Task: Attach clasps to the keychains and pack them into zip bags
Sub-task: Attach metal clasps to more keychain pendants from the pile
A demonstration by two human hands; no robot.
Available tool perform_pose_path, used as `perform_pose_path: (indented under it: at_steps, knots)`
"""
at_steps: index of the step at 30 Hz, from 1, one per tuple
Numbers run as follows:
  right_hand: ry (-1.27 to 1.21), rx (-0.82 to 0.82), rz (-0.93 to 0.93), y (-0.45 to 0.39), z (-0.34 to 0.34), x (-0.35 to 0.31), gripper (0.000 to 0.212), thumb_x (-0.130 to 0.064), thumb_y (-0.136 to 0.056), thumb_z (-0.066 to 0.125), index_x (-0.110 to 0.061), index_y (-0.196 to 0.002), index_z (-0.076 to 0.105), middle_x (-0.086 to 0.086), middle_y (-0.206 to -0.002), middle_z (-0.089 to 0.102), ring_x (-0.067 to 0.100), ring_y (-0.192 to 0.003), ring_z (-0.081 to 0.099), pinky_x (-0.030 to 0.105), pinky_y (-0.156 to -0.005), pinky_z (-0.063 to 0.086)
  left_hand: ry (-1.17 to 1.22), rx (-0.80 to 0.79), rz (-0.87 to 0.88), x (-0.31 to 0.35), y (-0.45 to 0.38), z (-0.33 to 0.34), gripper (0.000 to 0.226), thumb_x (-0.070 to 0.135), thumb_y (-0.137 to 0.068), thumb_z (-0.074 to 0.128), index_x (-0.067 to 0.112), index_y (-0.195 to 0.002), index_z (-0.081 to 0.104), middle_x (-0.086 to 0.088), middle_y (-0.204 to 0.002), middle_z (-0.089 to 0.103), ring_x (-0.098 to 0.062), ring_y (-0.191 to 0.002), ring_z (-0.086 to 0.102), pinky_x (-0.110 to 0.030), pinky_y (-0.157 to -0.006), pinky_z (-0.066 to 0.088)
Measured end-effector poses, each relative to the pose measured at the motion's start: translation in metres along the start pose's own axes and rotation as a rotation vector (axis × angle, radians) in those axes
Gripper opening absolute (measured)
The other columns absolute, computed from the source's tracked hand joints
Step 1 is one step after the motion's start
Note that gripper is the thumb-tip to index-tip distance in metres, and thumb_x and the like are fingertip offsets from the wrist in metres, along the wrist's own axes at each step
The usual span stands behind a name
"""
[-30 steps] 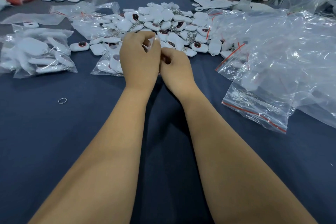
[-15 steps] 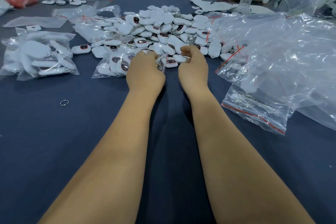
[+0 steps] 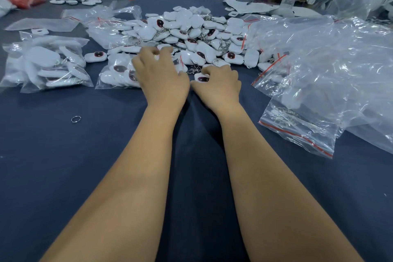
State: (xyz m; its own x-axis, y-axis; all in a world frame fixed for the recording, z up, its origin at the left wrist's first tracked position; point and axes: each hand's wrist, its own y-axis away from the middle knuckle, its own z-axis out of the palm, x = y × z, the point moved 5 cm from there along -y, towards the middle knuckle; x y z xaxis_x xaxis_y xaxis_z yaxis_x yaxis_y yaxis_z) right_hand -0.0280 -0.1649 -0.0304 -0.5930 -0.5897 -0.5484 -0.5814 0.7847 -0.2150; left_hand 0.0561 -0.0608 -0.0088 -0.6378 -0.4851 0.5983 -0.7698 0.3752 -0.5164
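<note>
Both hands are out at the near edge of the keychain pile (image 3: 191, 34). The left hand (image 3: 161, 76) hovers with fingers spread and loosely curled, clawed over a filled zip bag (image 3: 119, 72) and the first white keychains behind it; it looks released, though motion blur makes it hard to say whether the fingertips are actually touching anything. The right hand (image 3: 219, 85) has its fingers curled around a single white keychain with a dark oval face (image 3: 202, 78), pinning it against the bench (image 3: 63, 155) right at the pile's front. Loose metal clasps (image 3: 194, 69) lie just beyond that keychain, between the two hands.

Here's the risk: chains and clasps in the heap are tangled together, so lifting one keychain could drag neighbours along and spill them towards the person. The left hand's sweep could also shove the filled bag sideways, and its mouth looks unsealed, so pieces might slide out.

Room to work? Plenty on the near side, a wide stretch of dark bench cloth under both forearms. A stray split ring (image 3: 76, 119) sits alone well to the left. To the right, a heap of empty zip bags (image 3: 329, 70) crowds close to the right wrist, slippery and easy to snag. Another packed bag (image 3: 46, 64) rests far left.
</note>
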Motion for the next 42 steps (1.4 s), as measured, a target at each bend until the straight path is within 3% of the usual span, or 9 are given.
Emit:
perform_pose_path:
  at_steps: [3,6,10,14,20,26,31,37,42]
  knots:
    - [0.017,0.028,0.016,0.001,-0.001,0.000,0.037,-0.040,-0.088,0.056,-0.035,-0.124,0.062,0.006,-0.126,0.050,0.030,-0.118,0.039,0.035,-0.096,0.028,0.389,-0.021,0.137,0.017,0.005,0.000,0.036,0.001,-0.084,0.051,0.022,-0.110,0.063,0.002,-0.115,0.050,-0.012,-0.103,0.053,-0.014,-0.089,0.041]
    - [-0.069,0.058,-0.013,0.000,-0.002,0.000,0.045,-0.020,-0.087,0.056,-0.033,-0.130,0.056,0.008,-0.124,0.052,0.029,-0.113,0.048,0.031,-0.096,0.036,0.706,-0.256,-0.025,0.018,0.007,0.017,0.042,-0.006,-0.084,0.041,0.029,-0.093,0.062,0.008,-0.099,0.061,-0.015,-0.095,0.063,-0.028,-0.088,0.054]
    - [-0.589,0.106,0.002,0.001,-0.012,0.004,0.064,0.007,-0.078,0.057,-0.020,-0.136,0.047,0.010,-0.121,0.052,0.017,-0.095,0.056,0.006,-0.064,0.042,0.690,-0.330,-0.142,0.009,0.003,0.026,0.046,-0.006,-0.091,0.038,0.020,-0.121,0.060,0.013,-0.109,0.058,-0.003,-0.107,0.052,-0.002,-0.083,0.041]
    - [-0.979,0.095,0.055,0.004,-0.013,0.002,0.063,0.005,-0.082,0.062,-0.021,-0.137,0.044,0.003,-0.111,0.066,0.010,-0.087,0.061,0.011,-0.064,0.048,0.781,-0.394,-0.161,0.008,0.003,0.028,0.048,-0.003,-0.093,0.043,0.026,-0.130,0.053,0.023,-0.110,0.054,0.014,-0.098,0.053,-0.001,-0.076,0.041]
    - [-1.259,0.066,0.183,0.000,-0.009,0.006,0.056,0.015,-0.083,0.050,-0.016,-0.129,0.050,0.014,-0.114,0.068,0.030,-0.107,0.066,0.045,-0.098,0.053,0.739,-0.440,-0.183,0.004,0.003,0.032,0.035,0.002,-0.085,0.063,0.029,-0.108,0.061,0.007,-0.090,0.065,-0.008,-0.078,0.062,-0.025,-0.075,0.053]
    - [-1.322,-0.002,0.169,-0.003,-0.007,0.005,0.043,0.018,-0.084,0.049,-0.010,-0.116,0.056,0.006,-0.091,0.069,0.019,-0.080,0.064,0.021,-0.068,0.054,0.738,-0.440,-0.151,0.005,0.003,0.031,0.030,0.002,-0.082,0.061,0.021,-0.104,0.068,0.002,-0.089,0.071,-0.010,-0.079,0.064,-0.028,-0.074,0.054]
    - [-1.242,-0.020,0.158,-0.001,-0.008,0.003,0.031,0.012,-0.085,0.053,-0.006,-0.107,0.066,0.004,-0.085,0.069,0.012,-0.073,0.061,0.017,-0.062,0.049,0.821,-0.424,-0.177,0.005,0.003,0.030,0.043,0.001,-0.085,0.057,0.041,-0.101,0.061,0.010,-0.079,0.067,-0.002,-0.065,0.062,-0.018,-0.065,0.050]
    - [-1.225,-0.024,0.177,-0.001,-0.005,0.003,0.030,0.011,-0.084,0.054,0.003,-0.109,0.069,0.022,-0.111,0.069,0.032,-0.098,0.066,0.039,-0.087,0.055,0.776,-0.421,-0.182,0.003,0.002,0.030,0.041,-0.002,-0.086,0.058,0.029,-0.113,0.064,0.000,-0.077,0.062,-0.008,-0.063,0.057,-0.020,-0.063,0.049]
    - [-1.184,-0.015,0.183,-0.002,-0.004,0.004,0.032,0.009,-0.086,0.055,0.001,-0.113,0.068,0.021,-0.115,0.068,0.028,-0.099,0.064,0.034,-0.089,0.052,0.698,-0.427,-0.137,0.004,0.004,0.031,0.031,0.005,-0.095,0.056,0.026,-0.117,0.056,-0.010,-0.089,0.064,-0.015,-0.073,0.056,-0.024,-0.067,0.048]
